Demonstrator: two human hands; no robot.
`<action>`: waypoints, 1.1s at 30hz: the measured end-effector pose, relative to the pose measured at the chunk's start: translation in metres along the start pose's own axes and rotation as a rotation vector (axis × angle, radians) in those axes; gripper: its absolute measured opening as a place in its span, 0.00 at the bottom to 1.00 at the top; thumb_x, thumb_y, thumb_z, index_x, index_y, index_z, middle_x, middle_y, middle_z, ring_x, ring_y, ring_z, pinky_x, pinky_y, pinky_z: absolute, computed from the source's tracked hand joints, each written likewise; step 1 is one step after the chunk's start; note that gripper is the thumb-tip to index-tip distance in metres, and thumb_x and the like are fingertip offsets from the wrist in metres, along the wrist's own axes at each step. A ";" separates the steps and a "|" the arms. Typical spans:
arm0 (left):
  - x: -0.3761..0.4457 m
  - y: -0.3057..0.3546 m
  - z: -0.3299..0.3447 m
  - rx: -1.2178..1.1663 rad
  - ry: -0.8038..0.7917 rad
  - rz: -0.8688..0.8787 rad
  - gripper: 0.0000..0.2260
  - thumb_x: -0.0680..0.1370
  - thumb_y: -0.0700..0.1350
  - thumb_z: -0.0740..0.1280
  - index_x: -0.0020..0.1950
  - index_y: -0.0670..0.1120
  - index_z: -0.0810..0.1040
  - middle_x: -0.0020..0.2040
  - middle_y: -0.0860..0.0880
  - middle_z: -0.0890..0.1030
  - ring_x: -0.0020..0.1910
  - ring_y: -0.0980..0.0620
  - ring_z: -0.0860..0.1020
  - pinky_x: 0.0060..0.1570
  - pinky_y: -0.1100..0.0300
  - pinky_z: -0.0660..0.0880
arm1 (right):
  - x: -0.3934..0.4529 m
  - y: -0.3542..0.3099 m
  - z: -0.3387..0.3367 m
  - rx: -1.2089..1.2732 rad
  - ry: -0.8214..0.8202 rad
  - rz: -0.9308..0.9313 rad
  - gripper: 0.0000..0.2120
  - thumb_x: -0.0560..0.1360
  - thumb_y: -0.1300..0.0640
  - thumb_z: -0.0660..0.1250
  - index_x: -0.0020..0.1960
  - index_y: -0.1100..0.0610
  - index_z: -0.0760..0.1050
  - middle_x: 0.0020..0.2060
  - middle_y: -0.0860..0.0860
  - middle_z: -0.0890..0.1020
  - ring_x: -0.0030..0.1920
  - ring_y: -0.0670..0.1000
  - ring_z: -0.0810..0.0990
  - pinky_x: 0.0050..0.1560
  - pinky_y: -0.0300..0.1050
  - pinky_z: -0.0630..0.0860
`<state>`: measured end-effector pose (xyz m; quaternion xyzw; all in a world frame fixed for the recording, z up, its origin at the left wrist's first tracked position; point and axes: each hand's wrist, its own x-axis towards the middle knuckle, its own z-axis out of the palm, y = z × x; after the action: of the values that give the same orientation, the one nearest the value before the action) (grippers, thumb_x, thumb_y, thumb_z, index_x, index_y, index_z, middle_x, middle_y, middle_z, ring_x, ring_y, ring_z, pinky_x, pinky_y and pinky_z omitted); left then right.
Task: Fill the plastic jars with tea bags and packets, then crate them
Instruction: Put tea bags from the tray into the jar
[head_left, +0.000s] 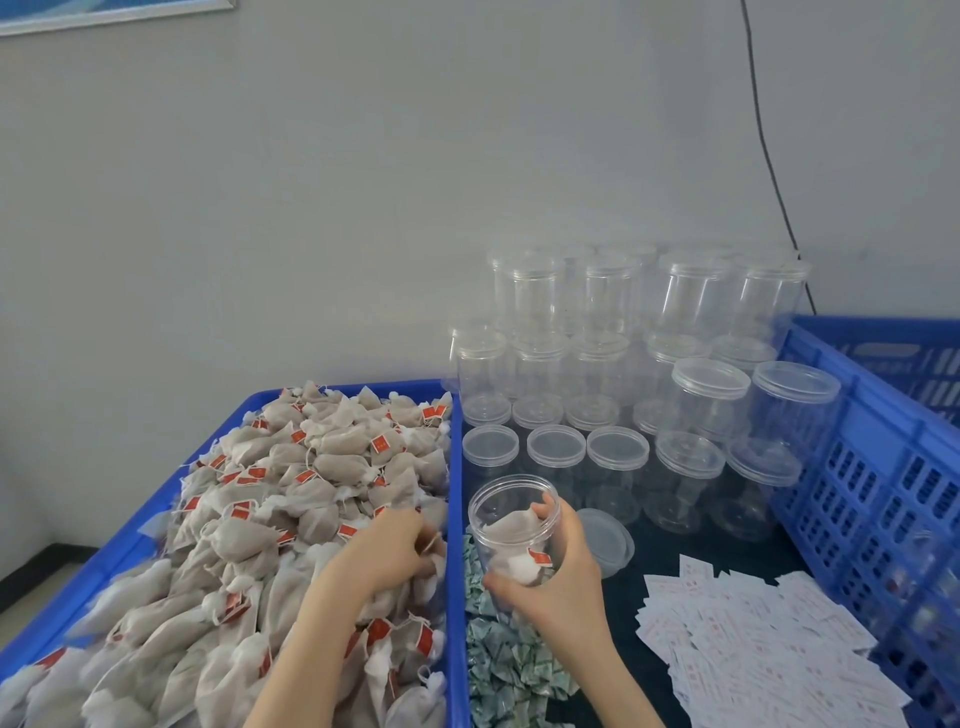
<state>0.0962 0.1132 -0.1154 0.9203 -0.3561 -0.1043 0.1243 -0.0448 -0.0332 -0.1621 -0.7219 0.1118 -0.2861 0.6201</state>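
Note:
My right hand (556, 566) grips an open clear plastic jar (506, 512), tilted toward me, with a couple of tea bags inside. Its clear lid (608, 540) lies on the dark table just to the right. My left hand (387, 553) is down in the heap of tea bags (270, 509) with red tags, its fingers curled round a bag and its string. The bags fill a shallow blue tray (454, 467) on the left. Green-and-white packets (498, 660) lie between the tray and my right arm. White packets with red print (753, 634) are spread at the lower right.
Several lidded empty clear jars (618, 364) stand stacked in two tiers at the back of the table. A deep blue slatted crate (872, 467) runs along the right side. A black cable (769, 150) hangs down the grey wall behind.

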 end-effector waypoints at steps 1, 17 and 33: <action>-0.001 0.001 -0.002 -0.036 0.064 -0.001 0.02 0.74 0.42 0.68 0.44 0.48 0.79 0.40 0.53 0.79 0.38 0.56 0.76 0.41 0.61 0.73 | 0.000 0.000 0.000 -0.002 0.001 0.000 0.42 0.54 0.48 0.79 0.63 0.33 0.64 0.56 0.27 0.74 0.59 0.33 0.75 0.48 0.29 0.76; -0.005 0.045 -0.029 -0.747 0.497 0.360 0.12 0.73 0.35 0.71 0.45 0.53 0.77 0.44 0.61 0.82 0.45 0.61 0.80 0.46 0.70 0.76 | 0.005 0.008 0.008 -0.115 -0.034 0.039 0.45 0.53 0.44 0.80 0.65 0.31 0.63 0.58 0.32 0.76 0.60 0.37 0.76 0.59 0.45 0.79; 0.006 0.003 -0.022 -0.223 0.516 -0.013 0.10 0.78 0.39 0.64 0.48 0.55 0.78 0.47 0.57 0.82 0.43 0.62 0.79 0.42 0.69 0.75 | 0.000 0.008 0.002 -0.012 -0.030 0.026 0.43 0.54 0.52 0.81 0.65 0.36 0.67 0.54 0.36 0.79 0.56 0.40 0.80 0.48 0.34 0.78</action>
<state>0.1049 0.1111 -0.0941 0.8994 -0.2928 0.0944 0.3106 -0.0426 -0.0333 -0.1704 -0.7281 0.1137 -0.2665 0.6212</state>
